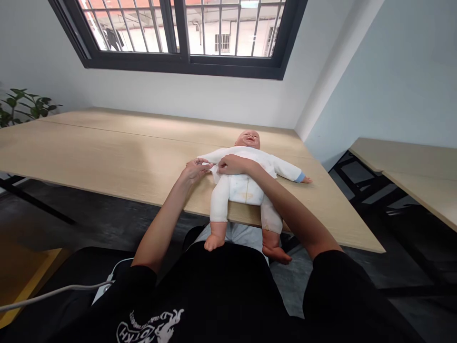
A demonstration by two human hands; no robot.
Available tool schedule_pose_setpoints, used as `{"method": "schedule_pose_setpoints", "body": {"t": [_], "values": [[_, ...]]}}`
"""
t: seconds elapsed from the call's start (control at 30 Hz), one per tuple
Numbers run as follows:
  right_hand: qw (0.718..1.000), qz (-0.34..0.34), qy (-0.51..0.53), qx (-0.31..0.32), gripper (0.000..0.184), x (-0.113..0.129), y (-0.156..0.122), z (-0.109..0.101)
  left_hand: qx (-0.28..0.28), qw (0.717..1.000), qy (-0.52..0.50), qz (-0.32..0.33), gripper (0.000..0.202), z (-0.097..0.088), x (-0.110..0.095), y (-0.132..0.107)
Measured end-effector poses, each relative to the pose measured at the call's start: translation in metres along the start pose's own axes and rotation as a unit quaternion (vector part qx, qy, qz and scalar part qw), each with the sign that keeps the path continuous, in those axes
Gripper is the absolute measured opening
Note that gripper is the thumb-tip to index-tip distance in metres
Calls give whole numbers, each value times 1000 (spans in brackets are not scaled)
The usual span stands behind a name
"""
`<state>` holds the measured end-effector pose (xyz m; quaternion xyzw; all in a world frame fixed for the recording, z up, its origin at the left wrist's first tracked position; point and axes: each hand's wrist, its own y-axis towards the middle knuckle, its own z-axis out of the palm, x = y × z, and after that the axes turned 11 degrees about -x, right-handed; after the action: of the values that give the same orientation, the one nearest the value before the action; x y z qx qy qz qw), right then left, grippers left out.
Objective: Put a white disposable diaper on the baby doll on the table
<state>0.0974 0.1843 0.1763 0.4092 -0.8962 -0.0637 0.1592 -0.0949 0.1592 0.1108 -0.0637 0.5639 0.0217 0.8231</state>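
- A baby doll [246, 178] is laid on its back at the near edge of a wooden table [107, 152], head toward the far wall, legs hanging over the edge toward the person.
- The doll is dressed in a white romper [243, 186]; the sleeve on the right ends in a blue cuff [300, 177], with the small hand showing past it.
- The left hand [195, 169] is placed at the sleeve on the left side of the doll, fingers closed narrowly on a fold of white cloth.
- The right hand [232, 165] is set on the doll's chest just beside the left hand, fingertips pinched on the same flap of fabric; both grips are tight, small pinches rather than full grasps.
- The step in hand is judged to be the fitting or straightening of the romper at the left shoulder and arm.
- The next move is judged to call for a gentle pull on the cloth while the doll's body is kept steady, since it lies close to the table edge and could be dragged off.
- The tabletop is pale, smooth wood, with a seam running across it farther back.
- A dark-framed barred window [185, 33] is set in the far wall, a potted plant [21, 107] is seen at far left, and a second table [410, 166] stands at right.
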Motion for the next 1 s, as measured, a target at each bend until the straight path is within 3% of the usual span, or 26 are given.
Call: {"method": "schedule_pose_setpoints", "body": {"t": [0.1, 0.27, 0.37, 0.5, 0.67, 1.0], "values": [[999, -14, -41, 3, 27, -5, 2, 3, -9, 1000, -8, 3, 49, -1, 1, 1], [992, -18, -116, -48, 18, -14, 2, 9, -20, 1000, -14, 15, 47, -2, -1, 0], [995, -38, -77, -46, 17, -16, 0, 12, -17, 1000, -9, 14, 45, -2, -2, -2], [996, -60, -23, -56, 30, -14, 0, 15, -18, 1000, 0, 18, 42, -2, -3, -5], [991, -13, -44, -129, 29, -12, -2, 19, -22, 999, 7, 27, 39, -1, -3, -6], [990, 41, -83, -106, 24, -8, -4, 20, -29, 999, 20, 24, 37, -1, -4, -6]]}}
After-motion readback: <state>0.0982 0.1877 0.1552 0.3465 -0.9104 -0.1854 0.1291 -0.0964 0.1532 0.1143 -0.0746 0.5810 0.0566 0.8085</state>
